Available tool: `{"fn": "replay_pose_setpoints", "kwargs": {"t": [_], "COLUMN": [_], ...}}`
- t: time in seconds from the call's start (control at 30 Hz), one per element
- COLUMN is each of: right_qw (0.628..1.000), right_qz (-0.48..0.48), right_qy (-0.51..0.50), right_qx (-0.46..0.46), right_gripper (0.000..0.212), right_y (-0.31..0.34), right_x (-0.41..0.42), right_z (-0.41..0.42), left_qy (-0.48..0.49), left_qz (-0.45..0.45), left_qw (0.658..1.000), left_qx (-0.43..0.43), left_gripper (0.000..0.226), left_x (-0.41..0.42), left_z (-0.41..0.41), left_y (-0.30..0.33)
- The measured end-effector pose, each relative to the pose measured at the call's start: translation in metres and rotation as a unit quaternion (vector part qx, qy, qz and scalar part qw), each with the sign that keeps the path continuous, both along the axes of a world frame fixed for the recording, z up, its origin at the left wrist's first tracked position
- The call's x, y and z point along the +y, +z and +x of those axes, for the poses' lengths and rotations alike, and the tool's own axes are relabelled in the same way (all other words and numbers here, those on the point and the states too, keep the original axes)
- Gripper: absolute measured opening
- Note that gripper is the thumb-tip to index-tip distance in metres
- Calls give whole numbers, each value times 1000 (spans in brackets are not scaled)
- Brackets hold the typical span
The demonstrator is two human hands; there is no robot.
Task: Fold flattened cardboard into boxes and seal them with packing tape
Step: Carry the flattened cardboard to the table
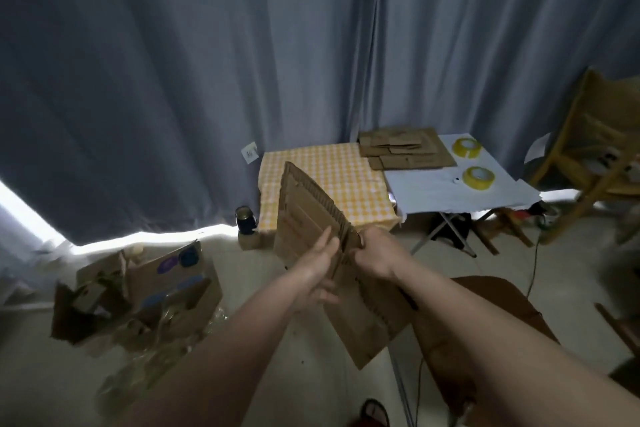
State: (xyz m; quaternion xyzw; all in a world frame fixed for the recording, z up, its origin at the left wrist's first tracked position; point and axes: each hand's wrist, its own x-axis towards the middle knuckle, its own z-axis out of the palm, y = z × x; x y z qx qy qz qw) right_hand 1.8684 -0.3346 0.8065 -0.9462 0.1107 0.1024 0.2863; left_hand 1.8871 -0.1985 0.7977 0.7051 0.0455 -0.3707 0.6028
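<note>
A flattened brown cardboard piece [304, 215] stands tilted in the air in front of me, its corrugated edge running from upper left to lower right. My left hand [320, 263] lies flat against its near face with straight fingers. My right hand [375, 253] grips the cardboard's edge from the right, fingers curled round it. Further flattened cardboard sheets [405, 147] lie stacked on the table at the back. Two yellow tape rolls [466, 147] [479, 178] rest on the white cloth to their right.
A low table [332, 166] carries a yellow checked cloth and a white cloth [433, 191]. An open cardboard box [145, 295] full of scraps sits on the floor at left. A dark jar [246, 220] stands by the curtain. A wooden chair [595, 156] is at right.
</note>
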Motion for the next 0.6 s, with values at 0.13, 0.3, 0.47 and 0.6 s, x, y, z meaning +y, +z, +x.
{"fn": "replay_pose_setpoints", "kwargs": {"t": [0.13,0.3,0.47,0.6], "right_qw": [984,930,907,897], "right_qz": [169,359,398,383], "right_qy": [-48,-68,-137,-214], "right_qx": [21,28,-1,-54], "right_gripper": [24,19,32,27], "right_y": [4,19,0,-16], "right_x": [-56,-121,-169,-216], "right_z": [71,143,204,256], "left_qy": [37,38,15,-49], "left_qz": [-83,-114,-74,-77], "left_qw": [991,989,992,992], "left_qx": [93,87,104,88], "left_gripper": [47,34,54,55], "left_x": [-64,-130,-181,-231], "left_z": [73,162,238,297], "left_y": [14,23,16,8]}}
